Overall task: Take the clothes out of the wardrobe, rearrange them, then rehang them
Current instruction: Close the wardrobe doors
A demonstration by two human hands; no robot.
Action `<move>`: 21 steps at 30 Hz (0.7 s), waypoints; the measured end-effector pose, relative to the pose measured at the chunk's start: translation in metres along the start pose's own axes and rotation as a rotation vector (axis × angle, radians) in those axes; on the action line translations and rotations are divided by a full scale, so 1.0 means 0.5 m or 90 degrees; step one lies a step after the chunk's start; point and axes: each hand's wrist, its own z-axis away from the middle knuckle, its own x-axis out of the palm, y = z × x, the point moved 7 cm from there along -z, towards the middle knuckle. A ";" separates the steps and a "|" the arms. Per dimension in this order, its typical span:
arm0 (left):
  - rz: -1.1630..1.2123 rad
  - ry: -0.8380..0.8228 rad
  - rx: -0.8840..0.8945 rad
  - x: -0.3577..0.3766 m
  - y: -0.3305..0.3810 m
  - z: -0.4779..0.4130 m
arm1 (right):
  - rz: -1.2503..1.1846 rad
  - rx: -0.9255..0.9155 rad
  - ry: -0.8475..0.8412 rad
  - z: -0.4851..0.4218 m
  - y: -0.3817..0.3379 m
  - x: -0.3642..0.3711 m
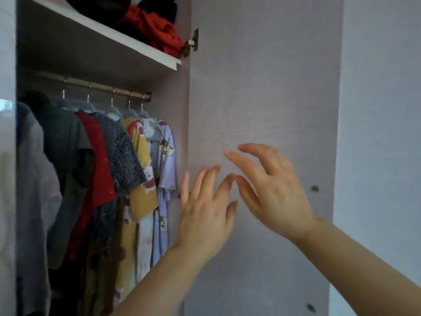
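Note:
The wardrobe stands open on the left, with several garments on hangers along a brass rail. From the right end hang a pale blue printed dress, a yellow patterned one, a dark blue knit and a red top. My left hand is raised with straight, spread fingers just right of the blue dress, in front of the open door's inner face. My right hand hovers beside it, fingers loosely bent, holding nothing.
A white shelf above the rail carries bundled red and black clothes. A hinge sits at the door's top left, a small metal fitting at its right edge. A pale wall lies further right.

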 end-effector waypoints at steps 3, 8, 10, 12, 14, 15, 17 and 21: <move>0.038 0.010 0.022 0.020 0.115 -0.061 | 0.013 0.041 0.077 0.055 0.107 -0.088; 0.007 0.055 0.065 0.019 0.260 -0.176 | -0.012 0.235 0.146 0.165 0.293 -0.142; -0.047 0.041 0.110 0.019 0.316 -0.227 | -0.007 0.265 0.088 0.203 0.333 -0.113; -0.132 -0.033 0.174 0.042 0.361 -0.265 | -0.015 0.276 0.038 0.229 0.346 -0.078; -0.239 -0.113 0.228 0.078 0.375 -0.285 | -0.048 0.279 0.029 0.241 0.341 -0.053; -0.274 -0.130 0.242 0.088 0.370 -0.288 | -0.069 0.279 0.037 0.242 0.335 -0.045; -0.295 -0.136 0.249 0.093 0.358 -0.284 | -0.109 0.282 0.053 0.241 0.322 -0.034; -0.310 -0.068 0.293 0.064 0.345 -0.277 | -0.176 0.293 0.082 0.241 0.294 -0.026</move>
